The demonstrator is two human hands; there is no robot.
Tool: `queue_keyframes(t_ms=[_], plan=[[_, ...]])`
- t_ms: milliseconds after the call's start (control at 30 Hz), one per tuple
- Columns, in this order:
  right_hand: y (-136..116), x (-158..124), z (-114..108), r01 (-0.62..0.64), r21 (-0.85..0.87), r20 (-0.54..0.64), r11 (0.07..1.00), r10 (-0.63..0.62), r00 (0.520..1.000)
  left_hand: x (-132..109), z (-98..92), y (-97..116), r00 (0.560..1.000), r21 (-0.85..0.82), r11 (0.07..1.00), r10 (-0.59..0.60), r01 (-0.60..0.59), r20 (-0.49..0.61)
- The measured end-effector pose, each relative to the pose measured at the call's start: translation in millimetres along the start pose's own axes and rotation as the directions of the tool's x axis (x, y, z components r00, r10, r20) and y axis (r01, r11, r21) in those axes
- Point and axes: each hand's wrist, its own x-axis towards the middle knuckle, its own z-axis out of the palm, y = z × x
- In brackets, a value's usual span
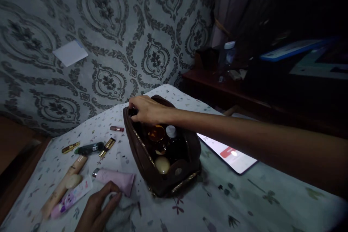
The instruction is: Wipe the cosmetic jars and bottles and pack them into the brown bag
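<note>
A brown zippered cosmetic bag point(141, 152) stands unzipped on the bed. My right hand point(146, 109) reaches over it to the far left corner. Its fingers curl down inside the rim, and whatever lies between them is dark and hidden. Inside the bag are an amber round container point(157, 134), a white-capped bottle point(171, 131) and a pale round item point(162, 165). Left of the bag, my left hand point(99, 206) rests low over the sheet with thumb and forefinger slightly apart, holding nothing visible. Just beyond its fingertips lies a pink squeeze tube point(115, 178).
On the patterned sheet point(179, 221) lie a white-and-purple tube point(72, 196), a beige tube point(63, 185), a dark green tube point(89, 148), gold tubes point(107, 147) and a small lipstick point(116, 128). A lit phone point(231, 156) lies right of the bag. A bottle point(230, 52) stands behind.
</note>
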Motion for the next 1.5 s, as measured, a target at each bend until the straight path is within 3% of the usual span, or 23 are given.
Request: queue_keyframes(t_ms=[167, 267, 433, 533, 600, 767, 833, 933, 1000, 1100, 1200, 1367, 1500], plan=[[7.3, 4.1, -5.8, 0.025, 0.103, -0.048, 0.994, -0.02, 0.999, -2.3, -0.4, 9.2, 0.999, -0.033, 0.999, 0.041, -0.041, -0.004], [3.2, -4.0, -18.7, 0.014, 0.273, -0.108, 0.962, 0.016, 0.994, -5.8, -3.8, 9.8, 0.997, -0.023, 0.998, 0.05, -0.051, -0.057], [-21.5, -45.5, -38.1, 0.056, 0.468, -0.214, 0.882, 0.052, 0.976, -16.2, -9.9, -6.6, 0.989, 0.083, 0.996, 0.049, -0.038, -0.143], [-40.0, -78.3, -37.5, 0.086, 0.469, -0.197, 0.879, 0.009, 0.98, -27.6, -10.6, -18.1, 0.972, 0.188, 0.982, 0.075, -0.033, -0.222], [-51.9, -99.2, -30.8, 0.097, 0.449, -0.159, 0.888, -0.027, 0.987, -39.4, -9.6, -22.6, 0.97, 0.258, 0.964, 0.123, -0.066, -0.209], [-76.8, -137.4, 7.9, 0.12, 0.431, -0.027, 0.894, -0.12, 0.992, -77.4, -0.3, -29.1, 0.964, 0.427, 0.868, 0.263, -0.254, 0.037], [-84.1, -145.8, 32.0, 0.155, 0.445, 0.038, 0.882, -0.192, 0.981, -89.2, 5.9, -32.5, 0.954, 0.477, 0.832, 0.293, -0.282, 0.053], [-91.2, -149.7, 73.9, 0.198, 0.459, 0.121, 0.866, -0.281, 0.952, -97.5, 14.4, -37.6, 0.958, 0.526, 0.822, 0.283, -0.217, -0.047], [-93.8, -145.4, 103.0, 0.207, 0.41, 0.123, 0.888, -0.278, 0.953, -97.9, 17.6, -40.5, 0.96, 0.551, 0.821, 0.253, -0.149, -0.118], [-96.5, -130.2, 143.8, 0.199, 0.227, 0.099, 0.953, -0.225, 0.969, -97.1, 19.1, -44.7, 0.95, 0.579, 0.807, 0.259, -0.112, -0.176], [-98.9, -112.5, 176.9, 0.084, -0.01, 0.121, 0.996, -0.082, 0.989, -98.7, 18.0, -49.7, 0.933, 0.553, 0.825, 0.28, -0.115, -0.224], [-98.3, -97.1, 207.0, 0.027, -0.219, 0.13, 0.975, 0.001, 0.992, -97.0, 1.0, -58.4, 0.919, 0.336, 0.941, 0.161, -0.033, -0.359], [-87.1, -98.0, 216.1, 0.076, -0.167, 0.056, 0.983, -0.068, 0.996, -75.6, -28.3, -64.1, 0.853, 0.051, 0.999, 0.027, 0.0, -0.522]])
